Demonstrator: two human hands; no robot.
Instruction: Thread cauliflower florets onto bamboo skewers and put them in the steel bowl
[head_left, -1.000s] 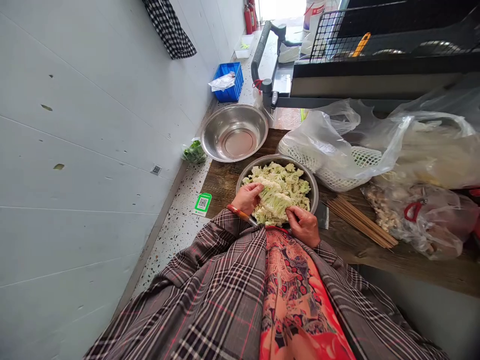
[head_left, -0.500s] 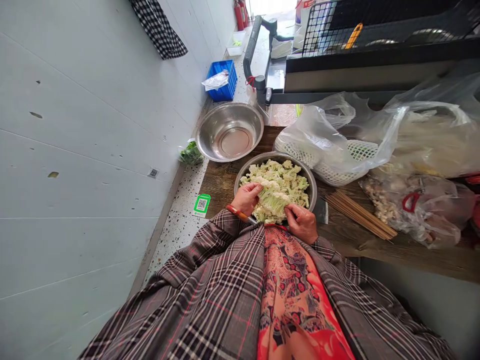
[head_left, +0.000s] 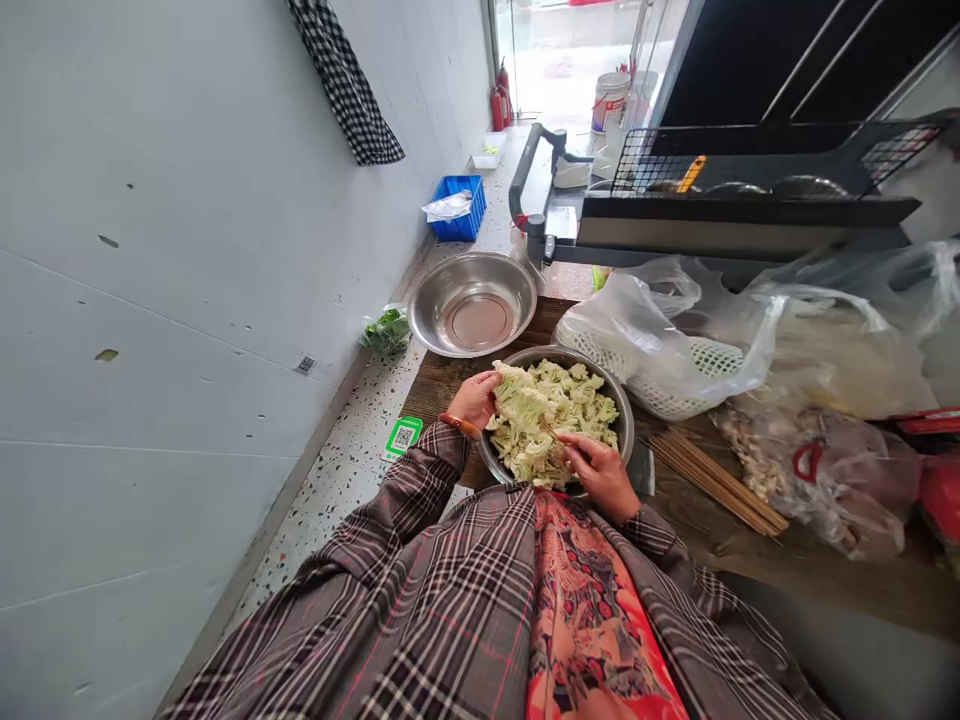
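My left hand (head_left: 477,399) is closed on a cauliflower skewer (head_left: 519,402) at the left side of a metal bowl (head_left: 627,420). Loose cauliflower florets (head_left: 581,400) fill the bowl. Over the bowl's right front, my right hand (head_left: 600,474) pinches the thin stick end of the same skewer. The skewered florets slant up toward the left. To the right of the bowl lies a bundle of wooden skewers (head_left: 716,480) on the dark wooden table (head_left: 686,535).
Behind the bowl sits a wide metal basin (head_left: 480,315). White basket in plastic (head_left: 667,375), bagged food (head_left: 832,470) and a blade-like metal piece (head_left: 642,468) are on the right. A green code card (head_left: 403,437) lies left. A wall (head_left: 150,400) borders the left side.
The view has tilted up. The skewered cauliflower has moved to the left and up, and its stick end now shows at my right hand.
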